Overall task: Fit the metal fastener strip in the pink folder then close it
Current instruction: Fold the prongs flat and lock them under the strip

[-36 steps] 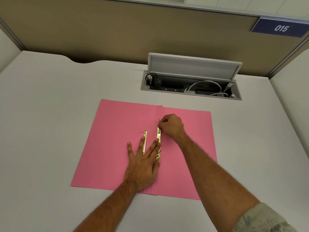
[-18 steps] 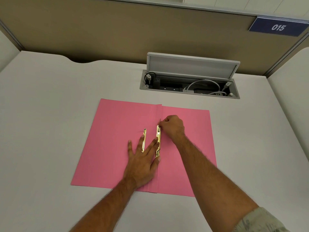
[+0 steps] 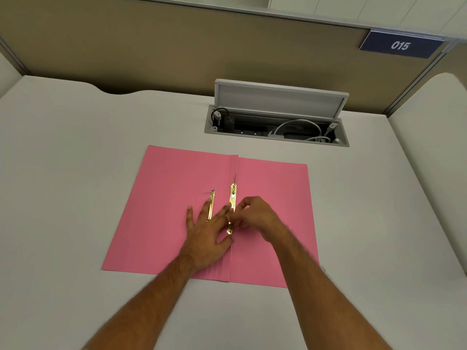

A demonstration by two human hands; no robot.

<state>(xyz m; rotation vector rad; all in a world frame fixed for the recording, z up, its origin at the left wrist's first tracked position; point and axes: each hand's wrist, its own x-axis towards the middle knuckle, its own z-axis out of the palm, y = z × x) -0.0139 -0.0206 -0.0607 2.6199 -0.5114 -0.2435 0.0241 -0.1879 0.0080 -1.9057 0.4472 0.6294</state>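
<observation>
The pink folder (image 3: pixel 164 210) lies open and flat on the white desk. Two gold metal strips lie lengthwise near its spine. The right fastener strip (image 3: pixel 233 195) sits beside the fold, with a thin prong sticking out past its far end. The left strip (image 3: pixel 210 204) lies a little way off on the left leaf. My left hand (image 3: pixel 207 236) rests flat with spread fingers across both strips. My right hand (image 3: pixel 255 217) has its fingers curled and pinches at the near half of the right strip.
A cable box (image 3: pixel 276 127) with its lid raised is set into the desk (image 3: pixel 63 173) behind the folder, with white and black cables inside. A brown partition (image 3: pixel 177 51) with a blue "015" sign (image 3: pixel 400 45) stands at the back.
My right hand has moved from the far end of the right strip towards me, to its near half. The prong at the far end now shows. My left hand stays flat.
</observation>
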